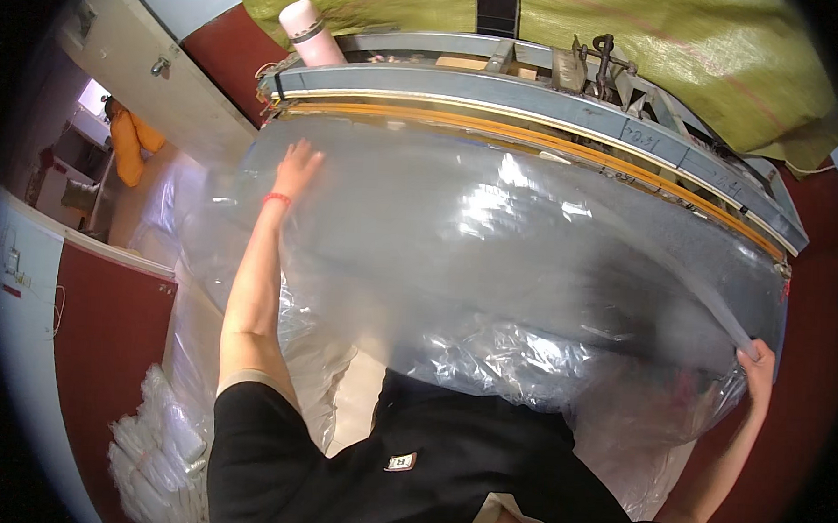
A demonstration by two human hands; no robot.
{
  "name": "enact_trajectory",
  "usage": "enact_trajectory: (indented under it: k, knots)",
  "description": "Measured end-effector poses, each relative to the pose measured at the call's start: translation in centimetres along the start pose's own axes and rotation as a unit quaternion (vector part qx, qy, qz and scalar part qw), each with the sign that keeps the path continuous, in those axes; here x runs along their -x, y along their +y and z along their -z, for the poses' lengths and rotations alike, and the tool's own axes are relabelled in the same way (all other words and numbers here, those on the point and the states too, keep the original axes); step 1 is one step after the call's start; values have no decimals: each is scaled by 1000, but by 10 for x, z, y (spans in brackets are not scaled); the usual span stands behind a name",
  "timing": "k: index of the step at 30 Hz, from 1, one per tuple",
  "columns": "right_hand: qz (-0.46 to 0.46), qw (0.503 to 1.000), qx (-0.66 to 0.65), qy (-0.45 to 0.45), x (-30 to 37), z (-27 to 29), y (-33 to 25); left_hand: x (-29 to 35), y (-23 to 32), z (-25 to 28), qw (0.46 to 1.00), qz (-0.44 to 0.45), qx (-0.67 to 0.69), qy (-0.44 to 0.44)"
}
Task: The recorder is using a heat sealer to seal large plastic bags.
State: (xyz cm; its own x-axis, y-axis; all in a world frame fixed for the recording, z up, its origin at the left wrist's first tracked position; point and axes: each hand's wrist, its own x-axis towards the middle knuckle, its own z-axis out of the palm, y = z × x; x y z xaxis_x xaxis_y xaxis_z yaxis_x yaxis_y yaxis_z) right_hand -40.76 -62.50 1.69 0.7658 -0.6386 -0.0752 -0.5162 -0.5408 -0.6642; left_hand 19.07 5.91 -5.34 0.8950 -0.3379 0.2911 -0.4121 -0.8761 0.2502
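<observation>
While the left hand spread its fingers below the rail, the right hand, well apart, gripped the film edge.

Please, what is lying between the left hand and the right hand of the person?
In the head view, clear plastic sheeting over a grey surface lies between the left hand and right hand, with bright glare.

Room brightly lit. Hard white glare streaks across clear, wrinkled plastic sheet; soft dark patch toward its right side. Small overexposed violet-white pane at far left. Long straight grey metal beam bowed by fisheye; corners black. Left hand slightly blurred.
</observation>
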Motion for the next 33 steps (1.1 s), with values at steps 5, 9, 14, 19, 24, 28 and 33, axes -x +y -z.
enact_trajectory:
  k: [5,9,14,19,24,28,33]
  knots:
    - [12,994,-89,55,8,90,6,-21,15,-12,996,42,-69,-25]
    - [86,926,176,324,-33,104,-18,-46,13,-17,998,57,-37,17]
    - [349,791,421,274,-20,-44,-134,-65,-23,-13,997,64,-8,50]
    - [-128,888,357,260,-21,-29,46,-105,-108,-34,992,-2,3,129]
    - [-144,903,314,255,-11,-36,32,-127,-128,-23,976,-29,81,202]
    - [-157,917,284,232,-14,-24,25,-114,-99,12,960,22,54,272]
    - [-103,909,291,279,-32,-25,23,-5,-27,15,996,-21,-62,-66]
